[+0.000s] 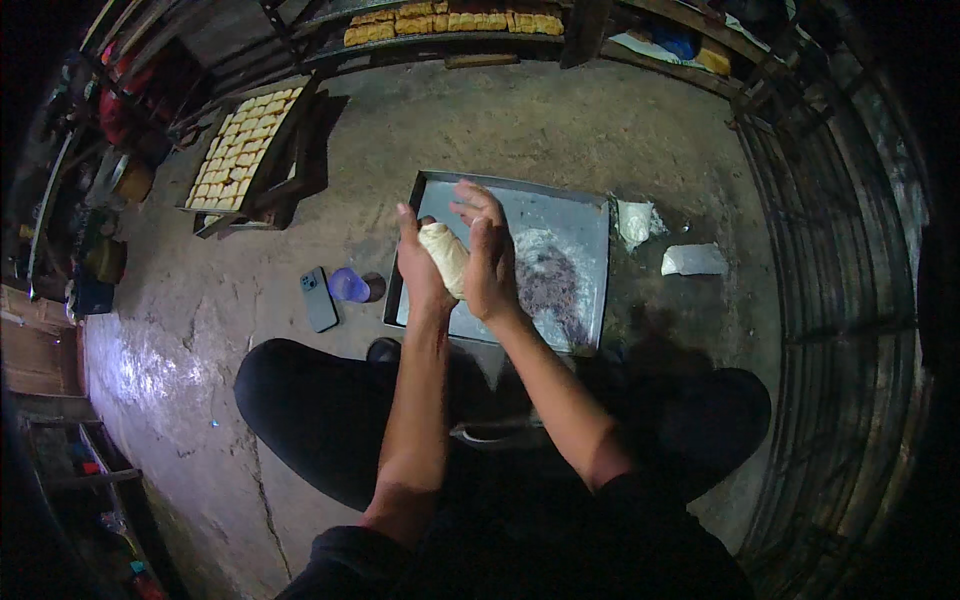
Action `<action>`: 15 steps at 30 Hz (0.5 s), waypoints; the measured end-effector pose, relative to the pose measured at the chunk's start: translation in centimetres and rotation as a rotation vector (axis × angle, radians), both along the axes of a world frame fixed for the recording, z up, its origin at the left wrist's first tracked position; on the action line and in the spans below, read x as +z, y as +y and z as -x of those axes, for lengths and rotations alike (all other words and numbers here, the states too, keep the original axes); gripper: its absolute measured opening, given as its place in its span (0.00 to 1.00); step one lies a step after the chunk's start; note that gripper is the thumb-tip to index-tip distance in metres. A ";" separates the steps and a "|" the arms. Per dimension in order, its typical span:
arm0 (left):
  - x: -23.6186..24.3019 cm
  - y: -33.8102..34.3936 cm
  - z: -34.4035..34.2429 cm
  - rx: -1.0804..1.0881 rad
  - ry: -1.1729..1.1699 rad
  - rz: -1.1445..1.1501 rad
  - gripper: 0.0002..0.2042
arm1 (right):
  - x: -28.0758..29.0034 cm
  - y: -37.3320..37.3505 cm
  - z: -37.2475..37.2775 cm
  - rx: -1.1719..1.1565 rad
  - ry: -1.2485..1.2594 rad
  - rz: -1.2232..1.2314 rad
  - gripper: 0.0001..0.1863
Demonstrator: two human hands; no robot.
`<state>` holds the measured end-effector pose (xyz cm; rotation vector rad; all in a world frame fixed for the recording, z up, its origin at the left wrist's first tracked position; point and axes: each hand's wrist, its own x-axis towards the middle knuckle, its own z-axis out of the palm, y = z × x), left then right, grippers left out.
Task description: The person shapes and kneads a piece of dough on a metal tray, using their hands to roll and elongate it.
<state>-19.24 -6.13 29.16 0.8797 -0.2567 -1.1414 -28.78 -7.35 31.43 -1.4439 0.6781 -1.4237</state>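
Between my palms is a pale, elongated roll of dough [443,258], held slantwise over the left part of a shallow metal tray [600,300]. My left hand [418,268] supports the dough from its left side, thumb pointing up. Against its right side presses my right hand [490,262], with the fingers reaching past its upper end. White flour [540,250] is scattered over the tray's floor, thickest right of my hands. The undersides of the dough and parts of my fingers are hidden.
Left of the tray lie a grey phone [319,299] and a purple cup-like object [348,285]. Two white bags [634,222] [694,260] rest on the floor to the right. A tray of pale dough pieces [240,150] stands far left; browned loaves [455,22] line a back shelf. Racks [840,330] edge the right.
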 end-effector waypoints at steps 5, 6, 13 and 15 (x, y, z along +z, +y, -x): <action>0.5 -0.2 -0.9 0.259 0.138 -0.072 0.29 | -1.4 1.7 -1.3 -0.053 0.118 0.221 0.23; 0.6 0.0 -0.3 0.222 0.051 -0.123 0.29 | -1.9 2.0 -1.4 -0.096 0.164 0.189 0.24; 2.8 0.3 4.3 -0.078 -1.015 -0.077 0.30 | -2.9 -4.1 3.7 -0.354 0.121 -0.571 0.37; 3.1 0.3 3.7 -0.149 -1.126 -0.125 0.29 | -2.2 -4.7 5.1 -0.371 0.251 -0.417 0.35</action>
